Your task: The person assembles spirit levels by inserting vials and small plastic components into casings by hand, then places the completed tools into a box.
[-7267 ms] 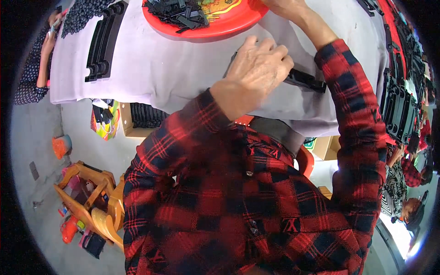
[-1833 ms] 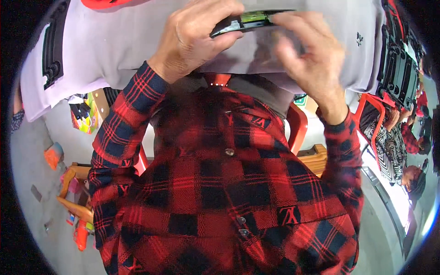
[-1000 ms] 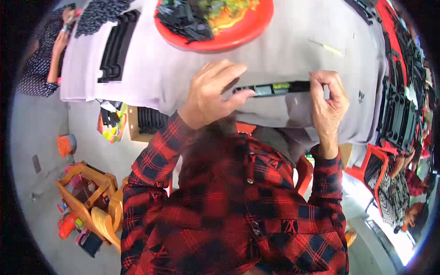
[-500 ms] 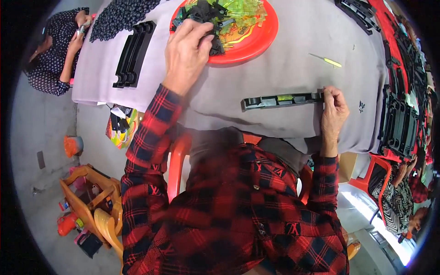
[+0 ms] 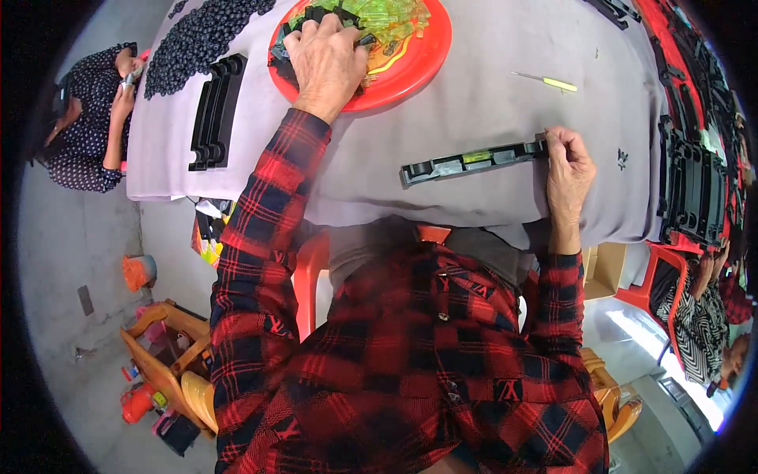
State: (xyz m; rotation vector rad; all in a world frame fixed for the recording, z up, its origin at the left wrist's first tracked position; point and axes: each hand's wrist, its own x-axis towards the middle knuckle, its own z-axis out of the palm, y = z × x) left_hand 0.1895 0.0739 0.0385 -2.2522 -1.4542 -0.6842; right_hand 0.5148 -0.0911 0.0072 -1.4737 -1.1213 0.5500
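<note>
My left hand (image 5: 325, 67) is over the near left of a round red plate (image 5: 430, 59), its fingers curled down among small black plastic pieces (image 5: 283, 55). The fingertips are hidden, so what they hold cannot be made out. Beside the black pieces, clear yellow-green vials (image 5: 387, 20) fill the far part of the plate. My right hand (image 5: 570, 162) pinches the right end of a black spirit level body (image 5: 442, 167), which lies slanted on the cloth near the table's front edge. A yellow-green vial (image 5: 476, 157) sits in its middle.
A small screwdriver (image 5: 557, 83) with a yellow handle lies beyond my right hand. Black level bodies stand at left (image 5: 217, 110) and along the right edge (image 5: 695, 186). Many dark round beads (image 5: 197, 47) cover the far left. Another person (image 5: 91, 118) sits at the left.
The view has shifted slightly. My left hand has turned more palm-down over the black pieces. The level body's right end is tilted a little farther away; my right hand still pinches it.
</note>
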